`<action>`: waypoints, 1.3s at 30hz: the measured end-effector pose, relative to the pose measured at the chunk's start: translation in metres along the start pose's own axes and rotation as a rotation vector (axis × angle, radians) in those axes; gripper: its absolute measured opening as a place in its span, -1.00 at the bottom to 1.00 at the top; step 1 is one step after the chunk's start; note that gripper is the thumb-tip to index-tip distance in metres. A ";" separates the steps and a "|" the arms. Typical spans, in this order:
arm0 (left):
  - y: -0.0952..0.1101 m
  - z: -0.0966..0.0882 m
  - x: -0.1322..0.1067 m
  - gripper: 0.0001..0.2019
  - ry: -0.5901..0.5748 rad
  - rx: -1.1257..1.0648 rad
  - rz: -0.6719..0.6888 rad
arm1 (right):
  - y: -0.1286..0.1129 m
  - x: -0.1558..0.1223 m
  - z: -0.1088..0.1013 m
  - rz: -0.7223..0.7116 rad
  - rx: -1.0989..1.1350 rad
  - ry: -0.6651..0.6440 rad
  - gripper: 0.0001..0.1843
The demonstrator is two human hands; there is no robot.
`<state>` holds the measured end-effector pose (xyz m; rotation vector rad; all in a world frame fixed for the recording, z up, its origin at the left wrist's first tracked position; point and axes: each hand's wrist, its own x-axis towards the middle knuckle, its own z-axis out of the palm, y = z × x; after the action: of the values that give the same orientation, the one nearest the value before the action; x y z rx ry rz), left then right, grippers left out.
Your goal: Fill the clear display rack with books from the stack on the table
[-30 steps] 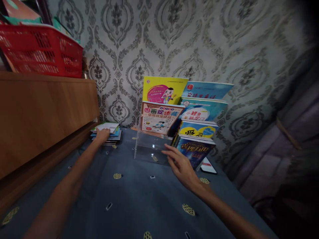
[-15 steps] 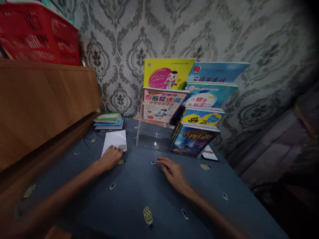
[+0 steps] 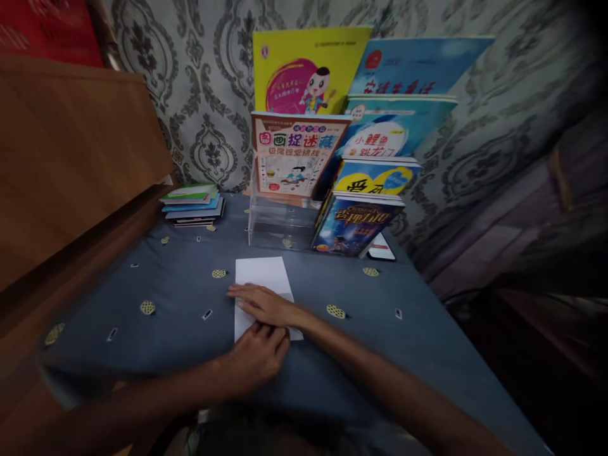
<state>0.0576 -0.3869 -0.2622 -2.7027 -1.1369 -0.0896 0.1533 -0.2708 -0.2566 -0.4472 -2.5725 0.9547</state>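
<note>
A white sheet of paper or thin white booklet lies on the cloth-covered table in front of me; which of the two I cannot tell. My right hand rests across its middle, palm down, fingers stretched out to the left. Just below, my left hand has its fingers curled at the paper's near part, close against the right hand. Its fingertips are partly hidden, and the two hands cover much of the paper's lower half.
A clear acrylic rack holds several upright picture books at the back. Left of it lies a stack of thin books. A phone sits behind the rack's right end. A wooden cabinet borders the left side.
The white paper has come from the left side to the middle, nearer me, with my left hand. My right hand has moved left onto it. The view has tilted down.
</note>
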 end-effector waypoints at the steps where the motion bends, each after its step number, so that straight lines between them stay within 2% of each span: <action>1: 0.000 0.001 -0.002 -0.62 0.003 -0.017 0.000 | 0.001 0.007 0.003 -0.002 -0.038 -0.040 -0.57; 3: -0.003 0.003 -0.006 -0.60 0.027 -0.049 0.005 | 0.009 0.018 0.004 0.015 -0.136 -0.075 -0.52; 6: -0.007 0.006 -0.011 -0.62 0.105 -0.088 0.004 | 0.035 0.021 -0.011 0.118 -0.292 -0.043 -0.48; 9: -0.007 0.009 -0.012 -0.65 0.127 -0.134 -0.019 | 0.063 0.010 -0.033 0.290 -0.397 0.066 -0.45; 12: -0.006 0.005 -0.009 -0.65 0.092 -0.153 -0.033 | 0.073 -0.013 -0.041 0.352 -0.452 0.143 -0.43; 16: -0.015 -0.011 0.001 -0.73 -0.021 -0.193 -0.050 | 0.052 -0.048 -0.026 0.338 -0.507 0.140 -0.40; 19: -0.039 -0.017 0.012 -0.75 -0.070 -0.257 -0.086 | 0.026 -0.074 -0.009 0.296 -0.526 0.110 -0.40; 22: -0.077 -0.012 0.023 -0.72 -0.052 -0.287 -0.190 | 0.004 -0.097 0.001 0.285 -0.535 0.092 -0.39; 26: -0.127 0.005 0.033 -0.68 -0.065 -0.222 -0.353 | -0.015 -0.119 0.005 0.269 -0.496 0.106 -0.38; 29: -0.147 0.015 0.035 -0.60 -0.085 -0.203 -0.449 | -0.024 -0.128 0.005 0.251 -0.465 0.100 -0.39; 33: -0.142 0.021 0.021 -0.56 -0.069 -0.214 -0.390 | -0.038 -0.140 0.005 0.229 -0.411 0.085 -0.36; 37: -0.116 0.022 -0.013 -0.56 0.042 -0.230 -0.300 | -0.056 -0.162 0.012 0.176 -0.368 0.040 -0.20; 39: -0.100 0.023 -0.030 -0.57 0.106 -0.245 -0.258 | -0.062 -0.174 0.020 0.109 -0.386 0.041 -0.25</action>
<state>-0.0355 -0.3351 -0.2718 -2.6971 -1.5239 -0.4329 0.2883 -0.3979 -0.2680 -0.7071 -2.7190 0.4699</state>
